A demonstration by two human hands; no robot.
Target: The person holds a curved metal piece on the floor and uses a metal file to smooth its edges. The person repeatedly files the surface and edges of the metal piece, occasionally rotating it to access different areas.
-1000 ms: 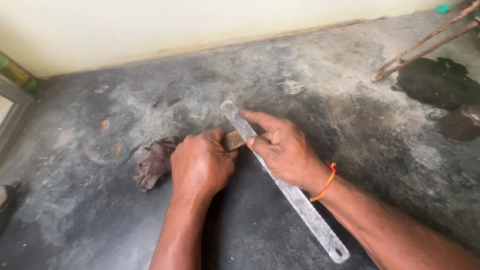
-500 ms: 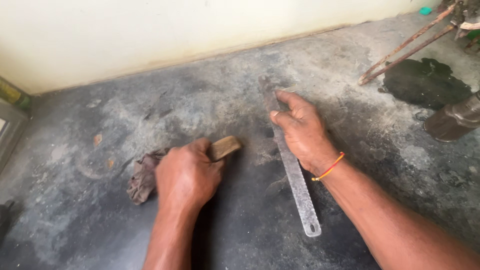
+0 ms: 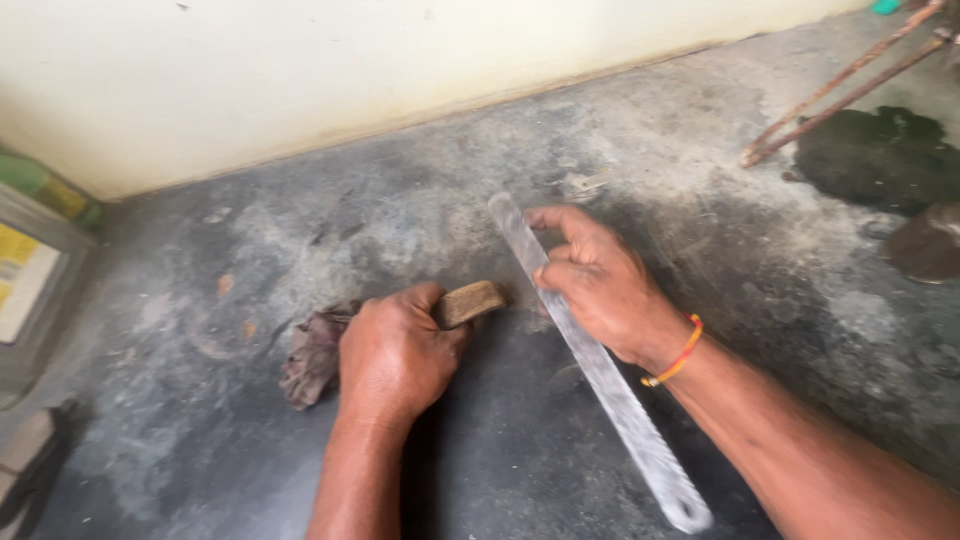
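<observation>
The left hand [image 3: 395, 355] is curled into a loose fist around a small brown wooden block [image 3: 472, 302]. The fingers wrap over the near end of the block and press it down toward the floor [image 3: 250, 440], so only the far end sticks out past the thumb and forefinger, pointing toward the right hand. The block lies low on the grey concrete, just right of a crumpled brownish rag [image 3: 312, 352], which sits against the outer edge of the left hand.

The right hand [image 3: 600, 285] rests on a long metal ruler [image 3: 610, 385]. Its fingers are bent and close together, lying across the upper part of the ruler and holding it flat against the floor; whether the thumb grips the ruler's edge cannot be told from this angle. The ruler runs on a slant, its far tip showing beyond the fingertips and its near, rounded end reaching well down toward the bottom of the view, past the wrist. An orange band [image 3: 675, 352] circles the right wrist.

The block's free end lies just beside the ruler, near the right hand's knuckles; whether the two touch cannot be made out.

A pale wall [image 3: 400, 70] meets the floor behind the hands, and two rusty rods [image 3: 830, 95] lean at the far right above a dark stain [image 3: 875, 155].
</observation>
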